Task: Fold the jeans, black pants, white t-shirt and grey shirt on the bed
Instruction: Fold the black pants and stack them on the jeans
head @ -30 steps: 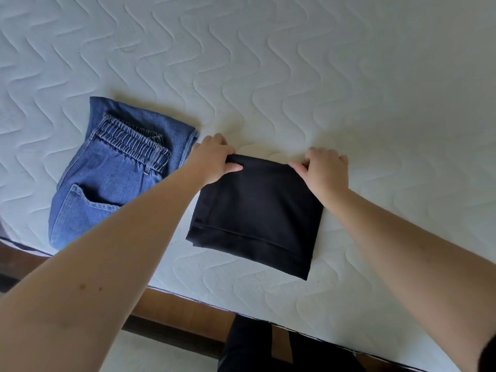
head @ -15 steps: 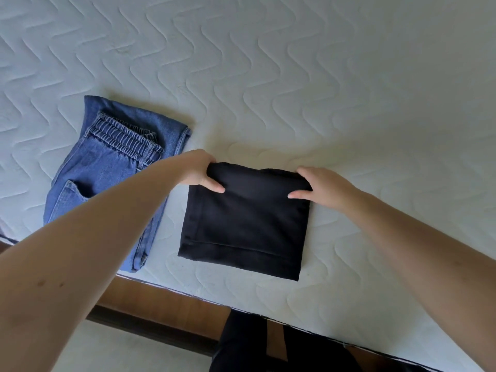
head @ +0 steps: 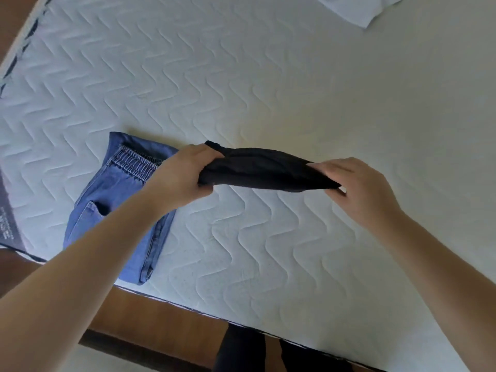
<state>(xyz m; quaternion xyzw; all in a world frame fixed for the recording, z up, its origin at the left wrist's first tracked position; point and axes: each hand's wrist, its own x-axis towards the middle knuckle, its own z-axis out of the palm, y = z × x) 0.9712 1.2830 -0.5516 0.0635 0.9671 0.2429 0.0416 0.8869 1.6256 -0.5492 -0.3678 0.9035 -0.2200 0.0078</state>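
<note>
At the left edge of the bed [head: 268,89] you can see a grey label [head: 8,218] on the side of the mattress; it carries small pale writing, but it is too small and blurred to read.

Around your hands there is the folded jeans [head: 118,194] lying flat on the near left part of the bed, with the elastic waistband at the far end and a back pocket showing. Your left forearm crosses over their right part and hides some of the denim. At the far right corner a piece of white cloth [head: 354,9] lies on the mattress, cut by the picture edge, so you cannot tell which garment it is. Below the near edge of the bed a brown wooden frame [head: 166,318] is visible.

Your left hand [head: 185,178] grips the left end of the folded black pants [head: 263,170], fingers curled round the bundle. Your right hand [head: 359,183] pinches the right end between thumb and fingers. The pants hang between both hands, just right of the jeans and above the mattress.

Half a second ago the pants lay flat as a square on the bed with your hands at their far corners; now they are lifted and seen edge-on, and your view has shifted to show more of the far bed.
</note>
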